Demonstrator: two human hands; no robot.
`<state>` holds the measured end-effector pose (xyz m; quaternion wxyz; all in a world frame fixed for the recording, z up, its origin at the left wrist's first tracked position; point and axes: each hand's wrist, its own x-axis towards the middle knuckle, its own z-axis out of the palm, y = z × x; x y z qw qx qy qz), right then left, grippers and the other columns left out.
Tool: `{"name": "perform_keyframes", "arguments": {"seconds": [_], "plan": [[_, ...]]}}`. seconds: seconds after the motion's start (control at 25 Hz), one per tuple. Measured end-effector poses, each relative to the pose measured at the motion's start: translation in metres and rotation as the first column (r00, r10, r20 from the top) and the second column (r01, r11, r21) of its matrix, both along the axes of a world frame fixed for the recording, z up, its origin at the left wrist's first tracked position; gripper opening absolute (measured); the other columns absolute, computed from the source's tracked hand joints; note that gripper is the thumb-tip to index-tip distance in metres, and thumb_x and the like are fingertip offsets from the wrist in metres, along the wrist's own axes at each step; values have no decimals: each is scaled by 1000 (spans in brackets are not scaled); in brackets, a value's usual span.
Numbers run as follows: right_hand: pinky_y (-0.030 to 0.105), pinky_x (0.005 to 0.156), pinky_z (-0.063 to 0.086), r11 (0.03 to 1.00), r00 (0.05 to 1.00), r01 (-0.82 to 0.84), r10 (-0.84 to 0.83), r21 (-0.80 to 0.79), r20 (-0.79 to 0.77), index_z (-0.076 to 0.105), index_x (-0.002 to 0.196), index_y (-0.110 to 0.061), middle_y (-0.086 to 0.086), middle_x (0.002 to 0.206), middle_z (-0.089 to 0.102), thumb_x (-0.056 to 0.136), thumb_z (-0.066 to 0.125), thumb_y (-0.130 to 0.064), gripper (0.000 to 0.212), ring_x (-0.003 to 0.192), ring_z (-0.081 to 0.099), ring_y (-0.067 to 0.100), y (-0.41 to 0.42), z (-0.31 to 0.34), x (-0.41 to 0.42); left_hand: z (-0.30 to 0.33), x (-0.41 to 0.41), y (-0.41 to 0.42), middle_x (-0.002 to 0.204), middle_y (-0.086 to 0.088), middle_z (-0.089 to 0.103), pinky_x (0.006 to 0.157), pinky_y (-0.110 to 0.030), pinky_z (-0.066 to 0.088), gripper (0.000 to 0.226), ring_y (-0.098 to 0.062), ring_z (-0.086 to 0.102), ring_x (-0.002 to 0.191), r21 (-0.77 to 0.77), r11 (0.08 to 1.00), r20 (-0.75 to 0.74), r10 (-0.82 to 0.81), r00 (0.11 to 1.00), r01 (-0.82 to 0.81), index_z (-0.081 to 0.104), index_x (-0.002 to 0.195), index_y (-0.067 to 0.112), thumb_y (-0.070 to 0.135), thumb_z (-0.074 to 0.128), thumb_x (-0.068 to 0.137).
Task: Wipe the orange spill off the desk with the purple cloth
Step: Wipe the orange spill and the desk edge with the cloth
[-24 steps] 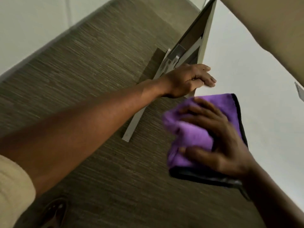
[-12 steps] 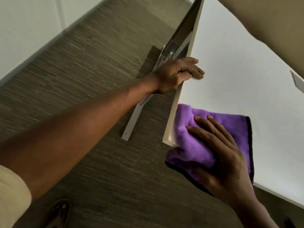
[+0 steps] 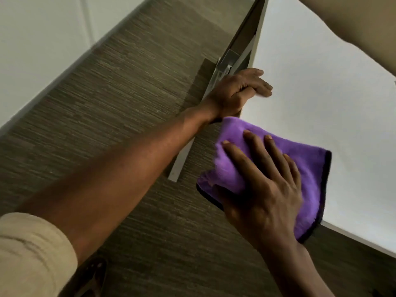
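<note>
The purple cloth [image 3: 300, 159], edged in black, lies over the near left corner of the white desk [image 3: 321, 93] and hangs off the edge. My right hand [image 3: 263, 194] presses flat on it, fingers spread on top and thumb tucked under the hanging part. My left hand [image 3: 237, 91] curls over the desk's left edge just beyond the cloth, almost touching it. No orange spill shows on the bare desk surface; whatever is under the cloth is hidden.
A grey desk leg with a long foot [image 3: 182, 166] stands on the striped brown floor [image 3: 128, 103] below the left edge. A pale wall [image 3: 42, 39] runs along the far left. A dark shoe [image 3: 92, 275] shows at the bottom, and a beige surface [image 3: 364, 24] lies across the desk's top right.
My right hand has brought the cloth down onto the desk corner and slid it toward my left hand. The left hand has kept its hold on the edge.
</note>
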<state>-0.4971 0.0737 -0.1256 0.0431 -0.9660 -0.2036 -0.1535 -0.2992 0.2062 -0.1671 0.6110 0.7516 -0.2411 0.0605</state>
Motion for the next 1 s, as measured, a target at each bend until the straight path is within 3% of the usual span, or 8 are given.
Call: {"name": "perform_keyframes", "arguments": {"seconds": [0.08, 0.16, 0.28, 0.36, 0.44, 0.56, 0.76, 1.0], "plan": [[59, 112, 37, 996, 998, -57, 55, -62, -24, 69, 125, -36, -4, 152, 56, 84, 65, -60, 48, 149, 40, 34, 17, 1, 13, 4, -3, 0, 126, -9, 68, 117, -34, 31, 39, -23, 41, 140, 17, 1000, 5, -2, 1000, 2, 74, 110, 2, 3, 41, 89], [59, 113, 37, 993, 994, -100, 97, -70, -42, 69, 119, -33, -5, 145, 59, 85, 66, -55, 41, 150, 38, 33, 24, -1, 18, 6, -2, 4, 128, -8, 68, 118, -32, 30, 38, -22, 41, 141, 20, 1000, -13, -13, 1000, 14, 73, 112, 2, 1, 42, 91], [56, 119, 33, 996, 996, -92, 92, 13, 8, 60, 143, -32, -5, 158, 49, 87, 72, -49, 59, 153, 35, 28, 0, -11, -3, 7, -3, 7, 132, -6, 66, 119, -28, 29, 38, -20, 40, 142, 74, 997, -12, -26, 1000, 27, 72, 116, 4, 3, 43, 91], [58, 119, 33, 995, 996, 53, -59, 84, 71, 53, 149, -28, -2, 159, 46, 87, 76, -44, 68, 152, 38, 27, -36, -16, -23, 7, -2, 11, 134, -2, 65, 120, -29, 28, 38, -17, 39, 143, 121, 992, -18, -40, 999, 41, 72, 118, 9, 6, 43, 93], [62, 117, 35, 975, 981, 173, -184, 137, 66, 54, 147, -23, 2, 156, 50, 85, 79, -44, 70, 149, 42, 29, -70, -12, -36, 11, -2, 10, 134, 1, 65, 121, -35, 28, 37, -14, 38, 143, 128, 991, -34, -44, 998, 48, 73, 117, 13, 8, 43, 95], [62, 118, 35, 954, 965, 254, -261, 158, 28, 54, 147, -24, 3, 155, 51, 81, 69, -58, 76, 150, 41, 28, -68, -12, -35, 6, -6, 3, 130, -1, 67, 119, -30, 28, 38, -17, 39, 142, 64, 998, -25, 21, 999, -19, 74, 113, 11, 9, 41, 93], [61, 115, 37, 975, 982, 161, -174, 152, 74, 53, 147, -32, -2, 156, 49, 74, 72, -65, 82, 149, 42, 30, -7, -13, -14, 5, -7, 1, 131, -6, 66, 118, -31, 29, 41, -20, 38, 143, 63, 998, 42, 7, 999, -10, 72, 116, 6, 6, 39, 92], [58, 113, 39, 935, 933, 302, -330, 188, 141, 63, 139, -36, -5, 152, 56, 70, 72, -64, 75, 143, 51, 31, 40, -18, 1, 3, -6, 0, 130, -10, 66, 118, -33, 30, 43, -24, 39, 142, 78, 997, 117, -1, 993, -8, 71, 115, 2, 6, 39, 86]]}}
